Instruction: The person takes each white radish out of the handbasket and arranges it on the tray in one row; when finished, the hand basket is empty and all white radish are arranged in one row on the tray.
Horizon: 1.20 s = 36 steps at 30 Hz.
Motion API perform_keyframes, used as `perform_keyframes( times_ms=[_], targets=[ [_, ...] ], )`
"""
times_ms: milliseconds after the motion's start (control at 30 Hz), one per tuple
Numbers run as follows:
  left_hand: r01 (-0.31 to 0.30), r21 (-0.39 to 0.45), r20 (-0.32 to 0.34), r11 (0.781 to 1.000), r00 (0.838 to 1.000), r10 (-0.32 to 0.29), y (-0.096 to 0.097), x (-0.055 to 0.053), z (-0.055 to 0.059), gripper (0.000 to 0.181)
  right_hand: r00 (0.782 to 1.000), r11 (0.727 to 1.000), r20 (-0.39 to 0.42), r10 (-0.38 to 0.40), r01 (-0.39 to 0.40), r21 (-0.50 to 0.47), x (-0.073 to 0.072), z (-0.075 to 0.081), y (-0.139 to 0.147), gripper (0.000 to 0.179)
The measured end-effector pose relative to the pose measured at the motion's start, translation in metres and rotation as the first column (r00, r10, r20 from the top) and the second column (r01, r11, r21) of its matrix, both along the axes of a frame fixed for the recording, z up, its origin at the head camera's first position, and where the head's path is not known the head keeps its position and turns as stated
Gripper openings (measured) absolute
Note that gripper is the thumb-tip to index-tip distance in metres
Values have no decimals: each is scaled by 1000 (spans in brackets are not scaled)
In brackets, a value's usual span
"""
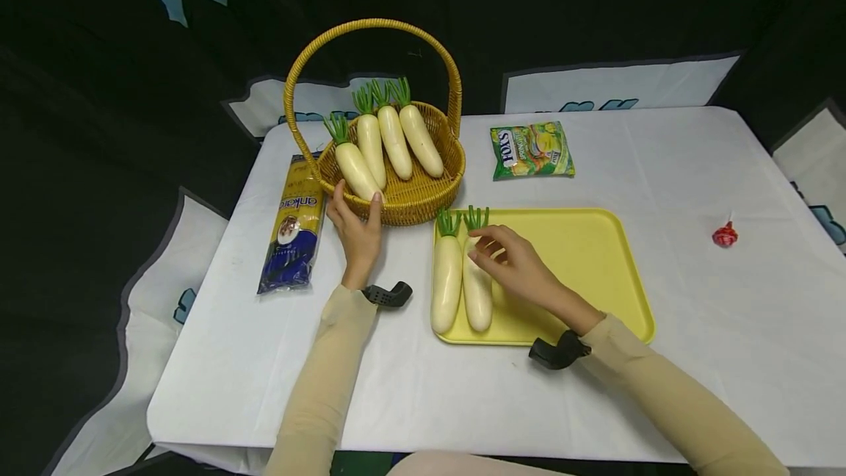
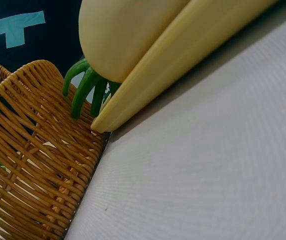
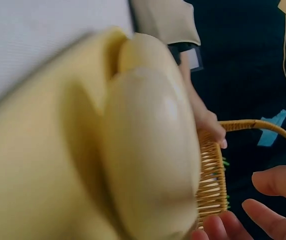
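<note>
In the head view, the left hand (image 1: 355, 237) touches the near left rim of the basket (image 1: 416, 213); whether its fingers close on the rim I cannot tell. Four radishes (image 1: 393, 142) lie inside, the leftmost with its root end just beside that thumb. The right hand (image 1: 522, 264) is over the right radish (image 1: 479, 300) on the tray (image 1: 575, 270), fingers loosely bent and gripping nothing; the left radish (image 1: 447, 285) lies alongside, beyond the fingertips.

In the left wrist view, green leaves poke past the tray's edge near the basket's woven wall; no hand shows.

In the right wrist view, the right thumb and fingers stand apart with nothing between them, close to the nearer radish, while the left hand is at the basket
</note>
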State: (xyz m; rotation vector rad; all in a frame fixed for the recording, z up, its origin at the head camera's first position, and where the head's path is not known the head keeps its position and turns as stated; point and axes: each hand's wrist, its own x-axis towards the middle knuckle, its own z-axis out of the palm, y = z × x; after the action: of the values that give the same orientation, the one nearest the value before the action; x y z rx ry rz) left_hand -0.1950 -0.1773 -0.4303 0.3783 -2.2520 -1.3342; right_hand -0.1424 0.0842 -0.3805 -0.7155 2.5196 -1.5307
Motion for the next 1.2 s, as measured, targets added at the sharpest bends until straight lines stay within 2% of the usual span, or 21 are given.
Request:
perform_keyframes(
  times_ms=[367, 533, 767, 900, 1033, 1200],
  targets=[
    [-3, -1, -5, 1000, 1000, 3, 0, 0, 0, 68, 1000, 997, -16, -1, -1, -78, -34, 29, -45, 34],
    [-9, -7, 2, 1000, 1000, 9, 1, 0, -2, 68, 1000, 997, -16, 2, -3, -74, -48, 41, -69, 37],
    [-26, -21, 0, 999, 1000, 26, -2, 2, 1, 68, 999, 999, -1, 45, -45, -27, -79, 40, -103, 42],
    [-38, -28, -12, 999, 999, 37, -5, 4, 0, 68, 997, 999, 62, 40, -40, 11, -98, 38, -121, 45],
    [-27, -22, -10, 999, 1000, 27, -3, 2, -1, 69, 989, 999, 146, 31, -34, 20, -111, 42, -132, 50],
    [-17, -26, 10, 1000, 1000, 17, -2, 1, 0, 69, 952, 997, 300, 64, -76, 30, -119, 46, -143, 59]
  ],
)
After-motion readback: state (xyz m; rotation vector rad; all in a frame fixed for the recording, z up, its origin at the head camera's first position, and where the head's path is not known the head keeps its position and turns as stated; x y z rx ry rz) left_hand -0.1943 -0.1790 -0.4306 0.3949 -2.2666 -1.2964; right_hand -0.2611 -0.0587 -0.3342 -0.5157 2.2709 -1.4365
